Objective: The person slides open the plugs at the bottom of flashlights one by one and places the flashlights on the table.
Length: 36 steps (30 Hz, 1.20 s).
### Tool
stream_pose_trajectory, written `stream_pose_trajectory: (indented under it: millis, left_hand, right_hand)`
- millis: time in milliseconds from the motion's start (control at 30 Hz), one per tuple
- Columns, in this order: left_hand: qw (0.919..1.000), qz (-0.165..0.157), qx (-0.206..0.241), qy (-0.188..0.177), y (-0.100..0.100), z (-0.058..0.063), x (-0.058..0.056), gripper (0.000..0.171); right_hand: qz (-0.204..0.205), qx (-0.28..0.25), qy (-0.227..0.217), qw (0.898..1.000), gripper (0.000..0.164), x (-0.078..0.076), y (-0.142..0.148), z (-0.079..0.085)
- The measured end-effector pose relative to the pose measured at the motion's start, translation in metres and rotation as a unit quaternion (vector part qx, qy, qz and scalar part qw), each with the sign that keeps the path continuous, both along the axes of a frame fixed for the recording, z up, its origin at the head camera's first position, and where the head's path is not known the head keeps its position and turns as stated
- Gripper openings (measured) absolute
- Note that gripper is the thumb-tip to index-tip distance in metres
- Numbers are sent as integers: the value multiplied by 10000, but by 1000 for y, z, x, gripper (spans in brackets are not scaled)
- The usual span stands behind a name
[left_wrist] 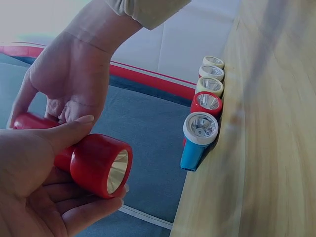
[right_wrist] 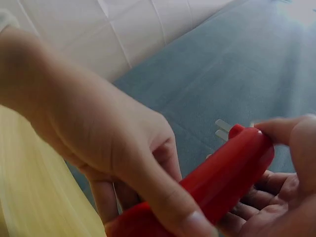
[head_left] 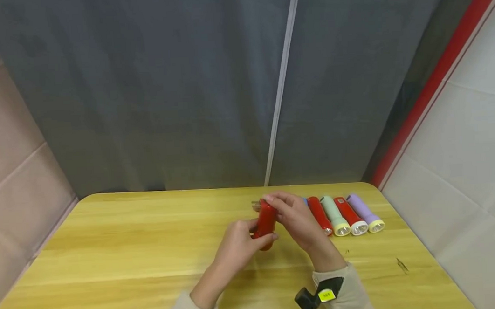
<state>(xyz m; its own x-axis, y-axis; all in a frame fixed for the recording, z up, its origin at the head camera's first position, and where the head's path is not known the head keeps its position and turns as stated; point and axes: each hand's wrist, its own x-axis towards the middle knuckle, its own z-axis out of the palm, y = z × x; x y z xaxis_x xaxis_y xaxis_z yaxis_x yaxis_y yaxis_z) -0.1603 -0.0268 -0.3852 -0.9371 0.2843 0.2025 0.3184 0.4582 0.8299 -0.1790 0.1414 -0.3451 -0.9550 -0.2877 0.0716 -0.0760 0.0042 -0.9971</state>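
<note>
A red flashlight (head_left: pixel 266 218) is held above the table between both hands. My left hand (head_left: pixel 237 244) grips it near the lamp end, thumb across the body, as the right wrist view shows. The clear lens in its red head (left_wrist: pixel 96 165) shows in the left wrist view. At the tail end, two flat metal plug prongs (right_wrist: pixel 222 129) stick out sideways. My right hand (head_left: pixel 295 219) holds that end, the thumb on the tip near the prongs and the other fingers curled beneath the red body (right_wrist: pixel 227 173).
Right of the hands, several flashlights lie in a row: a blue one (left_wrist: pixel 191 157), a red one (head_left: pixel 319 213), a green one (head_left: pixel 333 211), a red one with a white head (head_left: pixel 350 214) and a purple one (head_left: pixel 363 210). A dark mark (head_left: pixel 401 265) is on the wooden table (head_left: pixel 131 254). Grey curtain (head_left: pixel 164 93) hangs behind.
</note>
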Motion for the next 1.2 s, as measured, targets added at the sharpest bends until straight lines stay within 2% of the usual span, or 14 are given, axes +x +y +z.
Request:
stream_pose_trajectory:
  millis: [133,267,367,533,767,967,1067,1200]
  left_hand:
    - [9999,67,93,-40,-1,1,-1,27]
    - [9997,212,117,27,-2,3,-3,25]
    - [9993,381,36,36,-3,5,-2,26]
    - [9983,577,-33,-77,-5,5,-1,26]
    - [9973,702,10,-226,-10,-1,4,28]
    - [9966,751,50,-322,-19,-10,11,40]
    - [9972,679,-85,-316,-25,-15,16,50]
    - [9965,635,-549,-55,-32,-18,23,60]
  right_hand:
    - [-199,523,404,9976,37,0,-1,-1]
    - [-310,1133,812,9898,47,-1,-3,-1]
    - [-505,1407,880,9848,55,-2,-7,-1]
    - [-985,1615,835,9784,49,-3,-14,-5]
    - [-1214,1779,878,9726,47,-5,-22,-14]
    - [-1245,1514,488,9794,48,-7,-26,-24]
    - [-1213,1350,292,9830,49,-8,-29,-27]
    - [-1187,1319,88,9841,52,-10,-33,-30]
